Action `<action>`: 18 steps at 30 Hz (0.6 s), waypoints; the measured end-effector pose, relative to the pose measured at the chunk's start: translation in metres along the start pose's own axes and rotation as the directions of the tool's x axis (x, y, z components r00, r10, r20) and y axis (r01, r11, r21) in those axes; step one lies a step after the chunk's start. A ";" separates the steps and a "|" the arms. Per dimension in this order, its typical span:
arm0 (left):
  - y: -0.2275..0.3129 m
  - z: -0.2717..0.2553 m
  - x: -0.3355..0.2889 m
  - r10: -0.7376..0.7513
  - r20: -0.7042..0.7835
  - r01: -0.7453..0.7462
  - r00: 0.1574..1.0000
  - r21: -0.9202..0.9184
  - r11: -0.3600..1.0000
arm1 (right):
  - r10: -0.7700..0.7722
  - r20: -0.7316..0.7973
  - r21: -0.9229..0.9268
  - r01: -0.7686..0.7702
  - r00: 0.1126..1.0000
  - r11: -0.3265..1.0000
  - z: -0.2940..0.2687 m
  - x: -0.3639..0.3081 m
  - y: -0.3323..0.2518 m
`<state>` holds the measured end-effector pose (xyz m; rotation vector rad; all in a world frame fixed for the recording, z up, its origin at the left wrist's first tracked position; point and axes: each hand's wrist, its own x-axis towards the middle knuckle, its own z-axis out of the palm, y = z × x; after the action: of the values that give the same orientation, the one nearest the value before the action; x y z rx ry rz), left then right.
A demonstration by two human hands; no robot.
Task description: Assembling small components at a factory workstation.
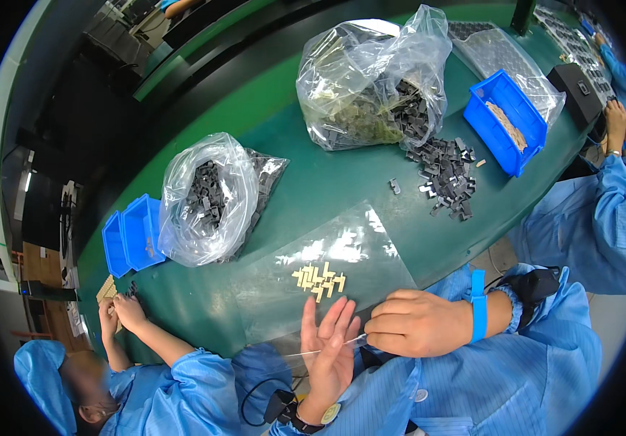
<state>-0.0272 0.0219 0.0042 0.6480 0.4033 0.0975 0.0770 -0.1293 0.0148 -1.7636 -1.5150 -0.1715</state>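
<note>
My left hand [327, 352] is palm up at the table's near edge, its fingers stretched out and apart. Just to its right, my right hand [418, 323] is closed, thumb and fingers pinched together; a small shiny bit shows at its fingertips, too little to name. A thin clear edge or strip [302, 354] crosses by my left thumb toward that pinch. Right beyond my left fingertips, several small cream-coloured pieces [319, 280] lie grouped on a clear plastic sheet [393, 272], which rests flat on the green table [284, 160].
A loose pile of dark grey parts [447, 178] lies beside a large clear bag [353, 116] of similar parts. Another open bag [211, 196] stands left, near blue bins [142, 232]. A blue bin [520, 160] sits far right. Co-workers [160, 385] sit at both sides.
</note>
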 end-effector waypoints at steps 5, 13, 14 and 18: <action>-0.005 -0.008 -0.006 -0.035 -0.077 0.037 0.996 0.025 0.999 | 0.088 0.053 0.176 -0.096 0.995 0.980 -0.009 0.014 0.023; -0.006 -0.008 -0.007 -0.060 -0.009 0.058 0.998 -0.117 0.991 | 0.258 0.216 0.136 -0.291 0.942 0.947 0.001 0.016 0.037; -0.006 -0.009 -0.006 -0.065 0.010 0.066 0.998 -0.135 0.989 | 0.271 0.190 0.168 -0.303 0.944 0.938 0.003 0.015 0.038; -0.007 -0.008 -0.003 -0.081 0.061 0.090 0.995 -0.158 0.983 | 0.270 0.201 0.178 -0.306 0.942 0.935 0.003 0.014 0.040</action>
<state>-0.0331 0.0205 -0.0050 0.4726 0.3664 0.0301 0.1153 -0.1154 0.0014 -1.8426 -1.3167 0.2860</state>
